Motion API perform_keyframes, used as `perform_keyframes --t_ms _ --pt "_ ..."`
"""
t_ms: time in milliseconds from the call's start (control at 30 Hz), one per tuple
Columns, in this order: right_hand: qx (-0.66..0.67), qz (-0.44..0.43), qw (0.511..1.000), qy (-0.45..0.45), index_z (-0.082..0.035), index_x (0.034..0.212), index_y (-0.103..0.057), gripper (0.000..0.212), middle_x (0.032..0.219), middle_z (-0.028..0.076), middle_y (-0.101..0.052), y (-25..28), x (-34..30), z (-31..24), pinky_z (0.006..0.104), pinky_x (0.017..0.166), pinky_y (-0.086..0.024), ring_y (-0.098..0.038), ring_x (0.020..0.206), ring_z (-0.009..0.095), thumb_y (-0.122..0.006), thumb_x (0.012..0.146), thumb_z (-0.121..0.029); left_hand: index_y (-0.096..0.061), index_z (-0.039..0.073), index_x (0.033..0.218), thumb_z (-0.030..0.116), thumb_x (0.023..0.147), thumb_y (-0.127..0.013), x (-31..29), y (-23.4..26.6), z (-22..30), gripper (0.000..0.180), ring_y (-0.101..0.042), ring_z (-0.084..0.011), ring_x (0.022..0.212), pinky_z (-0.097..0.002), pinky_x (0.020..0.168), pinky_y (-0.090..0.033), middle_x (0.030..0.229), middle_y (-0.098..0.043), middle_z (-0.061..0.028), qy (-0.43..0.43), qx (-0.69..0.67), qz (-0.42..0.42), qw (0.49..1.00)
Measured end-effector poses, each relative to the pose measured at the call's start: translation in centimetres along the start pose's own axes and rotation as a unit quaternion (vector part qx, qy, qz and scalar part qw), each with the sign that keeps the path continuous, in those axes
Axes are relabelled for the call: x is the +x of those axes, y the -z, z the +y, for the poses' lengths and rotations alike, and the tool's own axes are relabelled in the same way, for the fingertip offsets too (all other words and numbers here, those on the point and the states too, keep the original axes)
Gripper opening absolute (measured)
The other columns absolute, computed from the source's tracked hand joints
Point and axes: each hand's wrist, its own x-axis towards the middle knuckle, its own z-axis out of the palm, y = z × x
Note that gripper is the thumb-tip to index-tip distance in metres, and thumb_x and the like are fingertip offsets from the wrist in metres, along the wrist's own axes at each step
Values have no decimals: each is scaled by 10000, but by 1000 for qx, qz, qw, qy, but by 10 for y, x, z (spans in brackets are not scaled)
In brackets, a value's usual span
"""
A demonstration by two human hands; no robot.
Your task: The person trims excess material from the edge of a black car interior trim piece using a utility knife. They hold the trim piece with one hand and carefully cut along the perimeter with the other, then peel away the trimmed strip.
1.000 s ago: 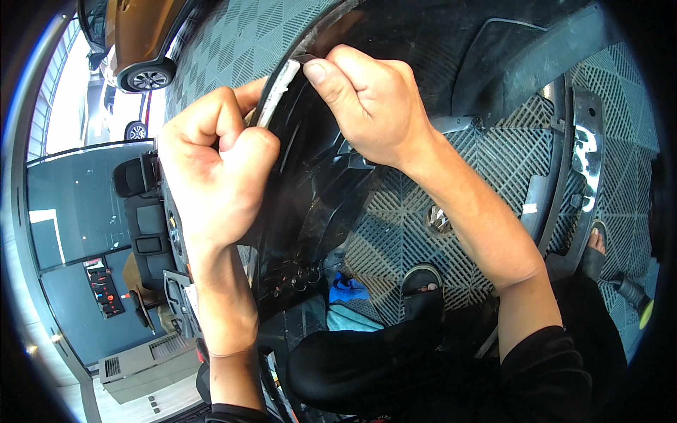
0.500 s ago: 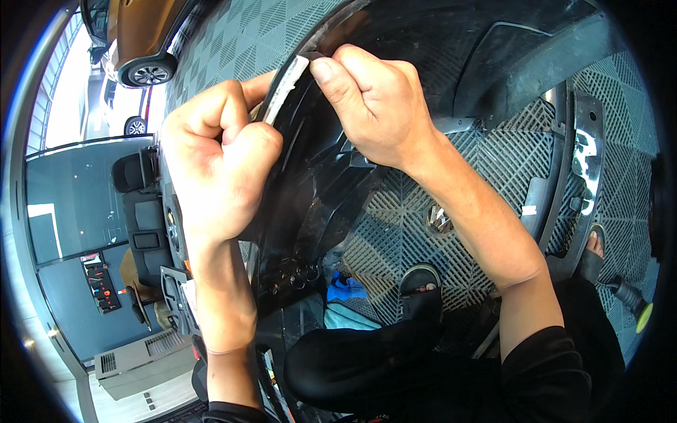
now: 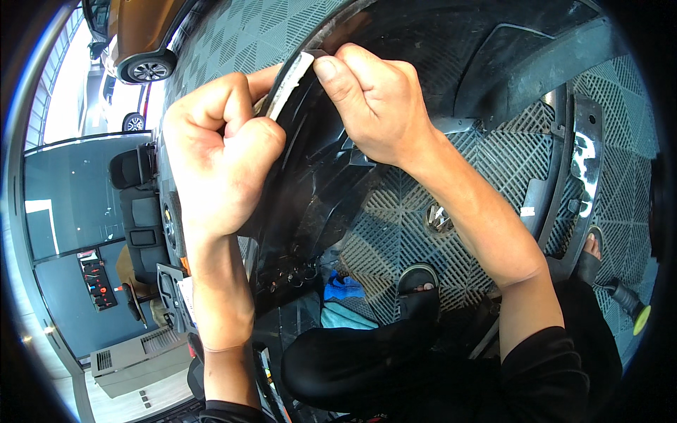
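Observation:
A big black plastic car panel point(image 3: 310, 190), apparently a bumper cover, curves in front of me with its inner side showing. Along its upper-left edge runs a rough whitish strip point(image 3: 290, 86), exposed between my two hands. My left hand point(image 3: 218, 155) is closed around that edge, its thumb by the strip's lower end; some fingers are hidden behind. At the strip's upper end, the thumb and curled fingers of my right hand point(image 3: 381, 106) pinch a small dark flap at the panel's edge. What exactly the flap is, I cannot make out.
A dish of metal pieces point(image 3: 438, 218) sits on the grey grid floor point(image 3: 395, 233). Blue and teal cloths point(image 3: 345, 303) lie by my sandalled foot point(image 3: 419, 282). Another black frame part point(image 3: 582, 176) stands right, near a polisher-like tool point(image 3: 631, 307). An orange car point(image 3: 144, 35) is parked far left.
Both hands keep their grip with hardly any movement. The strip and panel edge shift very slightly right, while the view itself drifts a little.

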Motion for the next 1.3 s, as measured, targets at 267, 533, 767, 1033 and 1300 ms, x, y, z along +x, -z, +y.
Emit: perform_keyframes --t_ms 267,533,767,1033,1300 --pt "29 38 999 -9 -34 774 -577 350 612 156 -594 -9 -3 1 355 471 -457 -622 527 307 -615 1031 -269 -361 80 605 13 842 -781 0 -9 3 487 -405 -12 653 -209 536 -324 1001 -764 -167 7 51 34 998" --pt "93 49 993 -58 -38 778 -551 394 621 137 -574 -16 -10 -5 361 513 -456 -601 549 283 -578 1050 -322 -421 60 639 -30 850 -807 2 -10 -1 449 -662 -106 771 -251 718 -540 902 -764 -149 -293 276 136 905" --pt "180 59 981 -48 -38 805 -583 374 622 118 -581 -19 -15 -2 335 526 -456 -608 556 238 -545 1053 -315 -493 73 795 50 882 -813 -5 -14 12 332 -634 -84 677 -193 644 -472 754 -692 -69 -152 183 149 960" --pt "164 79 981 -64 -26 861 -619 332 647 108 -609 -16 -24 0 326 538 -463 -616 575 222 -551 1048 -293 -651 25 852 169 832 -850 -1 -29 53 246 -477 -57 532 -247 506 -375 628 -555 -9 23 469 56 881" --pt "186 83 977 -69 -16 858 -611 353 660 125 -612 -20 -20 -7 336 544 -456 -629 595 230 -547 1053 -303 -736 8 901 197 890 -772 1 -25 69 192 -554 -174 485 -321 517 -427 573 -602 -115 -1 552 -36 833"
